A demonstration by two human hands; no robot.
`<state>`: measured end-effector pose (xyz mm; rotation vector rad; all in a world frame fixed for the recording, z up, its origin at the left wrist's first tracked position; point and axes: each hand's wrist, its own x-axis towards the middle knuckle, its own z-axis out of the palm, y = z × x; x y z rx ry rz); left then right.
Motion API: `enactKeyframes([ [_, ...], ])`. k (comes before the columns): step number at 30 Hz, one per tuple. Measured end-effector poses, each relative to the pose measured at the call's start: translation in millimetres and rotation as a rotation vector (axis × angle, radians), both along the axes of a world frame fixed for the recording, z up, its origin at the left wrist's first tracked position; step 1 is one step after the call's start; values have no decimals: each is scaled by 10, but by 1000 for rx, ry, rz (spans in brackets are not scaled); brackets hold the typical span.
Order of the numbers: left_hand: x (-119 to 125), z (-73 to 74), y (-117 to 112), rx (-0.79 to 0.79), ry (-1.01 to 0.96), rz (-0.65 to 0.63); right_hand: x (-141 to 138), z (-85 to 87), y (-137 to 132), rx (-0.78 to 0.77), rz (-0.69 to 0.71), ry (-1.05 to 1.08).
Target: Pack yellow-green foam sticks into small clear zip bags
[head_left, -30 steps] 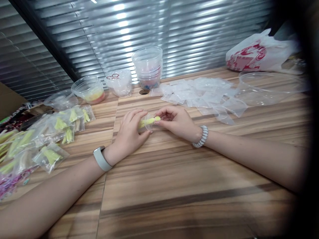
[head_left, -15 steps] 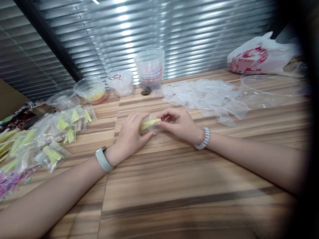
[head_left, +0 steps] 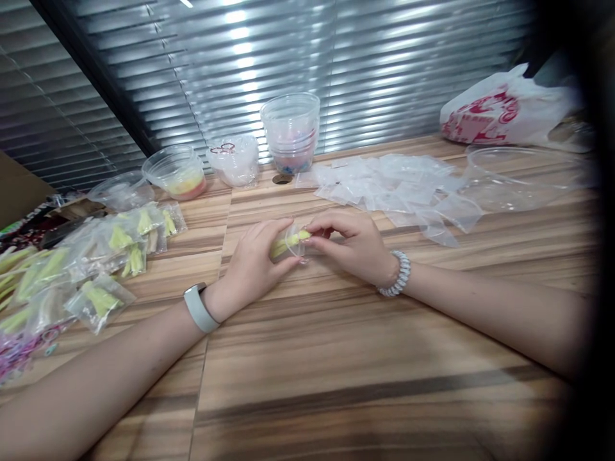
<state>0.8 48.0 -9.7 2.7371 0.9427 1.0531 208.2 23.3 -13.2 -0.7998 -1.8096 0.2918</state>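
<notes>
A small clear plastic bag [head_left: 291, 250] lies at the middle of the table, with a yellow bundle of strands [head_left: 283, 244] partly inside its mouth. My left hand [head_left: 252, 259] is curled around the bag from the left, thumb below and fingers above. My right hand [head_left: 358, 246] pinches the tip of the yellow bundle at the bag's opening, between thumb and forefinger. The bag's far end is hidden behind my left hand.
Several filled bags [head_left: 103, 298] lie at left, beside pink-purple pieces [head_left: 22, 352]. Empty clear bags [head_left: 394, 182] are heaped behind my right hand. Stacked tubs [head_left: 291, 131], a bowl [head_left: 175, 173] and a white carrier bag [head_left: 500, 109] line the back of the wooden table [head_left: 336, 371].
My right hand has shifted slightly right and toward me, with its fingers still at the tip of the yellow bundle. My left hand has barely moved.
</notes>
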Motion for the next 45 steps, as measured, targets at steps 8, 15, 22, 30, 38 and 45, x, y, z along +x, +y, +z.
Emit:
enactKeyframes([
  [8,-4,-2,-6,-3,-9,-15,11,-12,46,20,26,-56],
  [15,8,-3,-28,-19,16,-79,0,-38,56,55,49,-40],
  [22,-2,7,-23,-73,-44,-9,-10,-17,28,57,124,-90],
  [30,49,-22,-95,-126,-52,97,-53,27,-25,-49,54,-182],
  [38,71,-43,-123,-280,-136,50,-53,4,-14,-361,158,-59],
  [45,53,-12,-46,-820,-501,-121,-28,-83,132,-563,277,313],
])
